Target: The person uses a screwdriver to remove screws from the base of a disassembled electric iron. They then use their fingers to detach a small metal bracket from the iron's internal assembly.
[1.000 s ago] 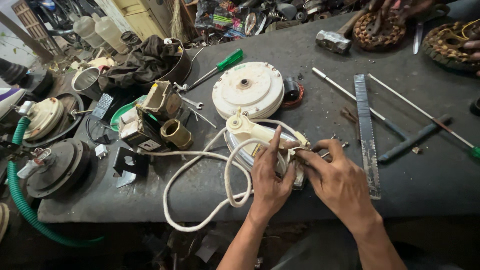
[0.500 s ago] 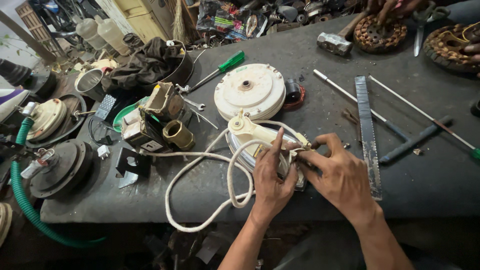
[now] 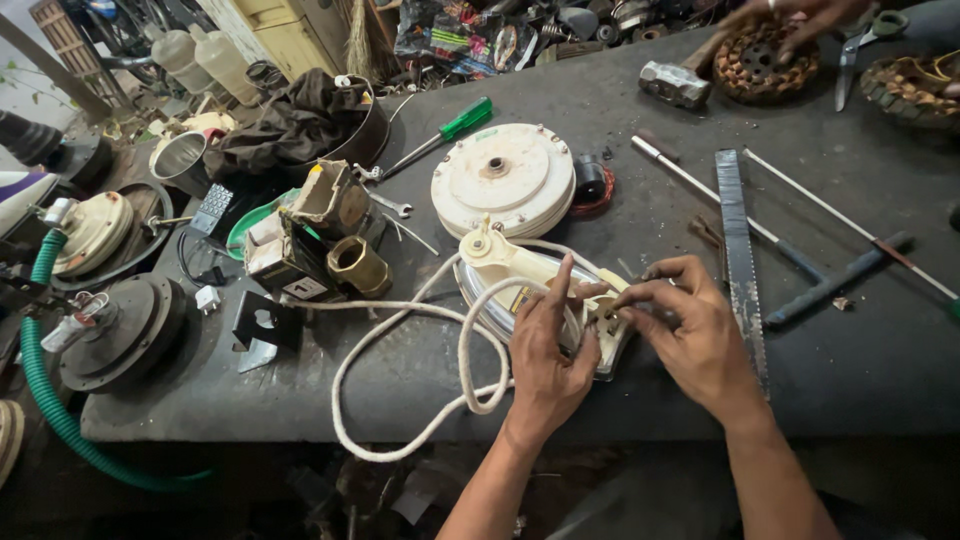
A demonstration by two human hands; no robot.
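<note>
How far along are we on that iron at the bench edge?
Done: the cream iron lies on the bench, its rear end opened. In hand: the left hand steadies the rear while the right hand pinches at the small parts there. Left: the white cord lies loose in loops, and the rear stays uncovered. Whether any wires are joined, I cannot tell.

A dark workbench [image 3: 850, 370] carried an iron [image 3: 520, 290] at centre, a white round cover [image 3: 505, 180] at twelve o'clock, a hacksaw blade [image 3: 738, 250] at three, and a brass fitting [image 3: 358, 265] at nine.
</note>
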